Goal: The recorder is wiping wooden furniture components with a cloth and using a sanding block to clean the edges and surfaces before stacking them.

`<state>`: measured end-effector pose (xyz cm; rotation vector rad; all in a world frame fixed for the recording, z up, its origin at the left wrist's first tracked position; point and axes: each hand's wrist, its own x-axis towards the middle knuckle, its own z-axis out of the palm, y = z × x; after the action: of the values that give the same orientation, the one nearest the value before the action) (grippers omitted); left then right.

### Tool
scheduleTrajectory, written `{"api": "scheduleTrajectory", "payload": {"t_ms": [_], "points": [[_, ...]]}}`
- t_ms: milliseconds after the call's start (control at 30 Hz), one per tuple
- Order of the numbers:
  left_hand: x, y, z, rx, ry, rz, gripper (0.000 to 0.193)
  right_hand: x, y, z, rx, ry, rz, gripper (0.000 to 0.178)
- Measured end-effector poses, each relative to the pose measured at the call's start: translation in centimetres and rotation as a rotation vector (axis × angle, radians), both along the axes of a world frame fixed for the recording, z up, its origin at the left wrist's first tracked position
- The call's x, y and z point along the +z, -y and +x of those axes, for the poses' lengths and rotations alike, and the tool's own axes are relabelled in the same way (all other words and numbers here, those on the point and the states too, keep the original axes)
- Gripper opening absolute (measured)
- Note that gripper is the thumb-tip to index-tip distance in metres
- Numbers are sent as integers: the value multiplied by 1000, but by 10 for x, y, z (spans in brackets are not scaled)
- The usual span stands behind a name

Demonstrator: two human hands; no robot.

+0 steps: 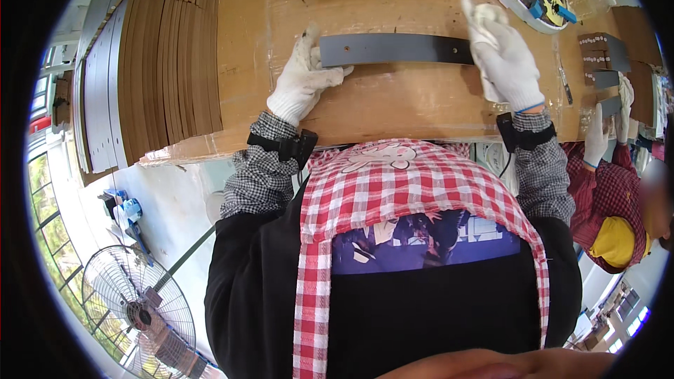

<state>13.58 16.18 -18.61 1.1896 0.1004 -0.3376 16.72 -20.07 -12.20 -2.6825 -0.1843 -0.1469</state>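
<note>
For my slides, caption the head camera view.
White-gloved left hand and right hand at opposite ends of a dark grey strip over a brown tabletop.

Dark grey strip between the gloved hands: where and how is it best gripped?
Grip the strip by its short ends, probably best with the left hand from the left and right hand from the right: it is long, narrow and lies crosswise between them.
</note>
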Motion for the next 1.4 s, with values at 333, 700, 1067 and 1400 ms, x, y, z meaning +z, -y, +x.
{"api": "scheduleTrajectory", "payload": {"t_ms": [333,700,1067,1400], "points": [[-28,4,2,-149,59,-17,54,-10,-156,-3,699,83,43,24],[-6,4,2,-144,-48,-94,79,-24,-43,-15,135,15,27,28],[-60,-14,-3,-150,284,459,54,-14,-173,-6,722,54,38,25],[4,10,-2,-128,1,-89,60,-40,60,-10,-326,-172,-147,47]]}}
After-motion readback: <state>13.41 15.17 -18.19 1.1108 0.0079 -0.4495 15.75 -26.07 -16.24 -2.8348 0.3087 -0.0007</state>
